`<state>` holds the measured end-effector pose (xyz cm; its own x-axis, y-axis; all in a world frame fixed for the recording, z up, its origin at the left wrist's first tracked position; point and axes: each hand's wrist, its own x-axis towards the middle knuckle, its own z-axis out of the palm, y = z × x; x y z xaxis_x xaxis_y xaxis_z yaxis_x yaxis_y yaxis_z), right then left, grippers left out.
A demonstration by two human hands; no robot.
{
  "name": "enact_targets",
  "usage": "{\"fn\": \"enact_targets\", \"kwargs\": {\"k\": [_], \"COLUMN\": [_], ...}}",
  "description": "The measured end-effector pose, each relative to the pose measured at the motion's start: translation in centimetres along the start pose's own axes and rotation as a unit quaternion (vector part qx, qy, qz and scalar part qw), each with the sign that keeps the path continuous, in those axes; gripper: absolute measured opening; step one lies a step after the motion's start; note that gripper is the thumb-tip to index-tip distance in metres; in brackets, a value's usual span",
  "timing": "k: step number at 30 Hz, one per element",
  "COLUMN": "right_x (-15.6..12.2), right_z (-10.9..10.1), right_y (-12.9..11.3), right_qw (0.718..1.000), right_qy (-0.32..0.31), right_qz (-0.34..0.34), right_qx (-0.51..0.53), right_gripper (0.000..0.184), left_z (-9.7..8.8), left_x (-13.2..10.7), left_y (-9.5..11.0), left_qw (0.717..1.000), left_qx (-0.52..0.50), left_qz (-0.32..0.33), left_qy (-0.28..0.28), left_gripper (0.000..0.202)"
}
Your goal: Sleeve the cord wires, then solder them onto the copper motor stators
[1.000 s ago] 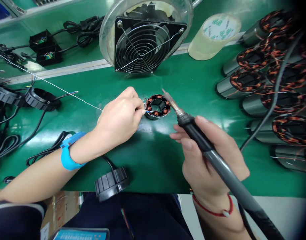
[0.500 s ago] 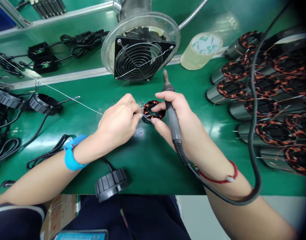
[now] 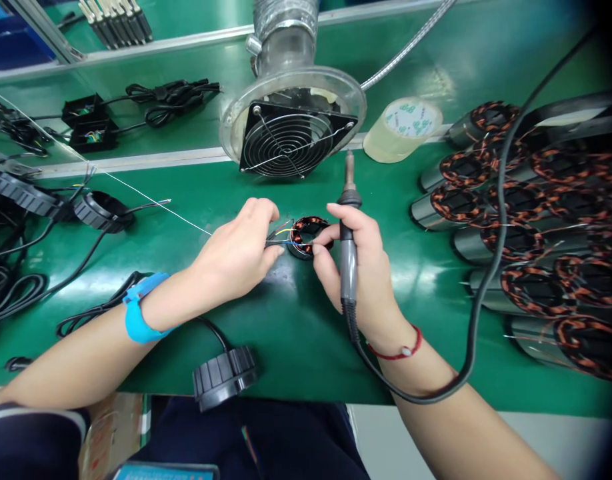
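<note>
A small stator (image 3: pixel 306 232) with copper windings lies on the green mat (image 3: pixel 296 320). My left hand (image 3: pixel 239 250) pinches thin coloured wires (image 3: pixel 279 237) at its left edge, and a thin solder wire (image 3: pixel 151 200) runs off to the left behind it. My right hand (image 3: pixel 359 273) is closed on a soldering iron (image 3: pixel 348 240), whose tip points up and away toward the fan. That hand's thumb and forefinger also touch the stator's right side. A blue strap is on my left wrist and a red cord on my right.
An extraction fan (image 3: pixel 291 133) with a clear hood stands just behind the stator. A tape roll (image 3: pixel 402 128) sits to its right. Several wound stators (image 3: pixel 526 227) lie in rows at the right. Black housings and cables (image 3: pixel 46 213) crowd the left. A black cap (image 3: pixel 225 375) sits at the front edge.
My right hand swung the iron away from the stator until its tip points upward, then brought its fingers onto the stator. My left hand kept its pinch at the stator's left edge.
</note>
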<state>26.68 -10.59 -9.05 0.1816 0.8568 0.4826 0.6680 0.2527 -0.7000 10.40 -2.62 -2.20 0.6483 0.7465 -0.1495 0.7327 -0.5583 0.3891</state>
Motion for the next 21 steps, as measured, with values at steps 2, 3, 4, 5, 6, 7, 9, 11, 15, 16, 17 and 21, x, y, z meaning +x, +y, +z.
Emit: {"fn": "enact_targets", "kwargs": {"k": [2, 3, 4, 5, 6, 7, 9, 11, 15, 16, 17, 21], "right_x": [0.0, 0.1, 0.2, 0.4, 0.5, 0.6, 0.5, 0.2, -0.7, -0.8, -0.9, -0.8], "right_z": [0.2, 0.4, 0.5, 0.7, 0.9, 1.0, 1.2, 1.2, 1.1, 1.1, 1.1, 0.9], "right_y": [0.3, 0.5, 0.6, 0.7, 0.7, 0.7, 0.4, 0.0, -0.5, -0.6, -0.5, -0.4], "right_qw": [1.0, 1.0, 0.999, 0.998, 0.998, 0.997, 0.998, 0.998, 0.998, 0.998, 0.999, 0.999], "right_qy": [-0.005, -0.018, -0.036, -0.052, -0.062, -0.064, -0.051, -0.035, -0.038, -0.041, -0.043, -0.046], "right_qz": [0.001, -0.006, -0.014, -0.023, -0.03, -0.032, -0.027, -0.021, -0.015, -0.014, -0.014, -0.016], "right_qx": [0.006, 0.012, 0.014, 0.012, 0.004, -0.008, -0.034, -0.051, -0.045, -0.037, -0.028, 0.006], "right_gripper": [0.056, 0.058, 0.059, 0.059, 0.058, 0.056, 0.053, 0.051, 0.049, 0.049, 0.049, 0.049], "left_z": [-0.6, -1.0, -1.4, -1.7, -2.1, -2.4, -2.8, -2.8, -2.0, -1.7, -1.5, -1.5], "left_x": [0.1, 0.3, 0.5, 0.7, 1.0, 1.3, 1.8, 2.1, 2.8, 3.0, 3.2, 4.1], "left_y": [-0.6, -0.9, -1.2, -1.6, -2.0, -2.3, -2.8, -3.0, -2.4, -2.2, -2.0, -1.2], "left_qw": [0.999, 0.998, 0.996, 0.993, 0.986, 0.974, 0.941, 0.914, 0.911, 0.915, 0.919, 0.929], "left_qx": [0.006, 0.001, -0.018, -0.054, -0.104, -0.165, -0.281, -0.354, -0.363, -0.352, -0.34, -0.302], "left_qz": [0.012, 0.016, 0.015, 0.007, -0.009, -0.027, -0.06, -0.09, -0.128, -0.131, -0.133, -0.129], "left_qy": [-0.034, -0.057, -0.081, -0.108, -0.133, -0.153, -0.181, -0.179, -0.147, -0.145, -0.149, -0.172], "left_gripper": [0.02, 0.015, 0.016, 0.018, 0.019, 0.019, 0.016, 0.015, 0.015, 0.015, 0.015, 0.02]}}
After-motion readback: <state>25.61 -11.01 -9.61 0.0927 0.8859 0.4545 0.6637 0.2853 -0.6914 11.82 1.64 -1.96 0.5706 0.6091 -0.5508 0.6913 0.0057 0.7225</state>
